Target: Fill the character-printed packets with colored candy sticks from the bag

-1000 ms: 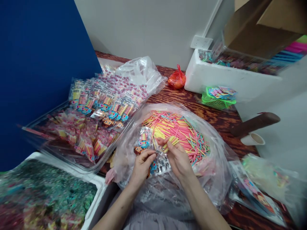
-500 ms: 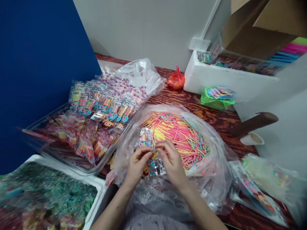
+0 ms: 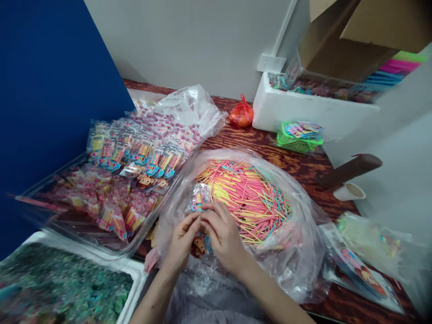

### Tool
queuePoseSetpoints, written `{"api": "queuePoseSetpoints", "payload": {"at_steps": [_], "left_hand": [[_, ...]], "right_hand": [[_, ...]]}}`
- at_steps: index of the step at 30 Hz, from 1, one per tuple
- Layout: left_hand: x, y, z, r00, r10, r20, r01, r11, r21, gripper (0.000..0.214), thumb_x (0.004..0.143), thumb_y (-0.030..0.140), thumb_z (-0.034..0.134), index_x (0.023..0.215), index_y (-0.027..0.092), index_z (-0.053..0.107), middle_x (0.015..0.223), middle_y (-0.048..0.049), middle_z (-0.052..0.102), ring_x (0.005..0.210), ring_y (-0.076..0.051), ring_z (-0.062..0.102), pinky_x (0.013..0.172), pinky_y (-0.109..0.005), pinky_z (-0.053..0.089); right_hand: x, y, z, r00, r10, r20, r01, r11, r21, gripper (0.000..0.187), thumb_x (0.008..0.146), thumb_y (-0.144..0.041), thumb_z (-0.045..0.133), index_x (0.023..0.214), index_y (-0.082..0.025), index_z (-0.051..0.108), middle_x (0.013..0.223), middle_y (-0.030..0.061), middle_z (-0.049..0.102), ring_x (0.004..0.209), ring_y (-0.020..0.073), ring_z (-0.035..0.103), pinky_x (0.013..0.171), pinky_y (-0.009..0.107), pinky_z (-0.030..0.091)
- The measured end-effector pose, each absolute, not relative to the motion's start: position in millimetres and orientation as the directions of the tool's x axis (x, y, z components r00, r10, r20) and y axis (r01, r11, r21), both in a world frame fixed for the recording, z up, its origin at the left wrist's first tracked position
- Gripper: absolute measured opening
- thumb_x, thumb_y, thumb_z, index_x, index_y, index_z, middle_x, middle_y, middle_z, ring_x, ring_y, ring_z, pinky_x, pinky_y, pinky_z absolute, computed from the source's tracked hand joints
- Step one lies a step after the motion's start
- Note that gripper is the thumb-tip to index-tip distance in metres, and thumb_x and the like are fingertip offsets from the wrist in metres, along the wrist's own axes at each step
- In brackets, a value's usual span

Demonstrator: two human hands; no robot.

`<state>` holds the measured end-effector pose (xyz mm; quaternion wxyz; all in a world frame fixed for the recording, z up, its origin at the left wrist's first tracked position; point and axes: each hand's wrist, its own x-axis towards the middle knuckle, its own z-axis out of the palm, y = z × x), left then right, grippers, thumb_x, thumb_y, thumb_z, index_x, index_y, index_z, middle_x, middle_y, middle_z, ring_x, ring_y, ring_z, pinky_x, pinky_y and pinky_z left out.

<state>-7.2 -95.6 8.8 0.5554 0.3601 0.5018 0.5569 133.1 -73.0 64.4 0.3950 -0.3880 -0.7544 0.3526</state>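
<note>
The left hand [image 3: 182, 238] and right hand [image 3: 220, 235] hide the top of the packet [image 3: 198, 248]. The rest shows just below their pinch, left of the sticks [image 3: 251, 195]. The left pinches the packet; the right's fingers bunch close, but I can't tell on what.

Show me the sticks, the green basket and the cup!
Sticks [image 3: 249, 196]: head view, middle of the pile.
Basket [image 3: 299, 144]: head view, green front wall.
Cup [image 3: 341, 193]: head view, pale outer side.

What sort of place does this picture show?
Probably a small packing workshop, judging by loose colored sticks in a plastic bag, a clear tray of small packets, and a white foam box.
</note>
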Motion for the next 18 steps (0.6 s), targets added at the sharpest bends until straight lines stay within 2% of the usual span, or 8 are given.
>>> {"api": "queuePoseSetpoints", "payload": {"at_steps": [3, 5, 7, 9, 11, 14, 16, 18], "left_hand": [[-17.1, -89.7, 16.5, -0.054, 0.984, -0.168, -0.217, 0.153, 0.964, 0.019, 0.079, 0.036, 0.069, 0.084, 0.017, 0.071, 0.077, 0.0002, 0.066, 0.075, -0.013, 0.058, 0.072, -0.022, 0.046], [-22.5, -84.0, 21.8, -0.057, 0.983, -0.176, -0.198, 0.162, 0.967, 0.018, 0.077, 0.034, 0.071, 0.080, 0.017, 0.070, 0.073, 0.0014, 0.063, 0.069, -0.012, 0.056, 0.066, -0.020, 0.044], [-24.5, -77.6, 25.5, -0.109, 0.981, -0.163, -0.221, 0.136, 0.966, 0.018, 0.075, 0.034, 0.073, 0.081, 0.018, 0.068, 0.073, 0.0021, 0.063, 0.068, -0.011, 0.055, 0.066, -0.020, 0.044], [-23.2, -71.0, 26.6, -0.173, 0.973, -0.152, -0.241, 0.108, 0.964, 0.019, 0.075, 0.035, 0.071, 0.083, 0.018, 0.067, 0.075, 0.0022, 0.063, 0.069, -0.012, 0.055, 0.067, -0.021, 0.044], [-19.6, -64.5, 24.3, -0.245, 0.959, -0.139, -0.182, 0.095, 0.979, 0.020, 0.078, 0.038, 0.067, 0.083, 0.019, 0.066, 0.076, 0.0020, 0.063, 0.068, -0.012, 0.055, 0.066, -0.022, 0.044], [-14.1, -53.7, 12.2, -0.404, 0.914, -0.013, 0.092, 0.055, 0.994, 0.020, 0.084, 0.039, 0.058, 0.086, 0.020, 0.064, 0.076, 0.0008, 0.062, 0.070, -0.016, 0.057, 0.067, -0.025, 0.045], [-12.2, -45.3, -0.4, -0.481, 0.871, 0.100, 0.294, 0.053, 0.954, 0.019, 0.087, 0.036, 0.053, 0.092, 0.022, 0.064, 0.082, -0.0018, 0.066, 0.077, -0.019, 0.061, 0.072, -0.029, 0.046], [-11.9, -37.2, -13.7, -0.518, 0.843, 0.143, 0.404, 0.095, 0.910, 0.023, 0.088, 0.032, 0.051, 0.103, 0.022, 0.064, 0.094, -0.0064, 0.070, 0.088, -0.024, 0.064, 0.079, -0.034, 0.047]], "right_hand": [[143.5, -60.3, 64.2, -0.467, 0.852, 0.238, 0.051, 0.295, -0.954, 0.020, 0.095, -0.026, 0.048, 0.114, -0.025, 0.053, 0.114, 0.0066, 0.062, 0.108, 0.0204, 0.056, 0.094, 0.038, 0.044], [151.8, -42.2, 53.4, -0.401, 0.898, 0.183, -0.042, 0.182, -0.982, 0.022, 0.098, -0.029, 0.039, 0.118, -0.025, 0.048, 0.105, 0.0059, 0.065, 0.099, 0.0193, 0.061, 0.086, 0.036, 0.048], [158.6, -17.7, 36.1, -0.275, 0.949, 0.155, 0.141, 0.199, -0.970, 0.016, 0.097, -0.027, 0.040, 0.102, -0.022, 0.054, 0.094, 0.0054, 0.065, 0.089, 0.0194, 0.062, 0.079, 0.034, 0.048], [161.7, 7.2, 18.4, -0.255, 0.952, 0.169, 0.537, 0.285, -0.794, 0.015, 0.092, -0.021, 0.047, 0.082, -0.019, 0.058, 0.086, 0.0065, 0.063, 0.086, 0.0208, 0.058, 0.080, 0.034, 0.045], [159.5, 26.2, 5.6, -0.333, 0.932, 0.141, 0.797, 0.358, -0.487, 0.015, 0.090, -0.015, 0.048, 0.084, -0.016, 0.061, 0.091, 0.0108, 0.063, 0.091, 0.0232, 0.055, 0.082, 0.035, 0.042], [147.1, 39.5, -1.6, -0.417, 0.906, 0.072, 0.903, 0.422, -0.084, 0.017, 0.087, -0.010, 0.048, 0.097, -0.010, 0.062, 0.100, 0.0175, 0.061, 0.096, 0.0276, 0.051, 0.081, 0.039, 0.039], [136.2, 41.9, -1.8, -0.437, 0.898, 0.044, 0.899, 0.437, 0.014, 0.020, 0.086, -0.008, 0.047, 0.099, -0.008, 0.062, 0.100, 0.0198, 0.061, 0.094, 0.0292, 0.050, 0.080, 0.041, 0.037], [127.0, 43.1, -1.7, -0.446, 0.895, 0.024, 0.895, 0.446, 0.022, 0.022, 0.086, -0.006, 0.045, 0.097, -0.007, 0.063, 0.098, 0.0212, 0.061, 0.093, 0.0298, 0.050, 0.079, 0.042, 0.036]]}}
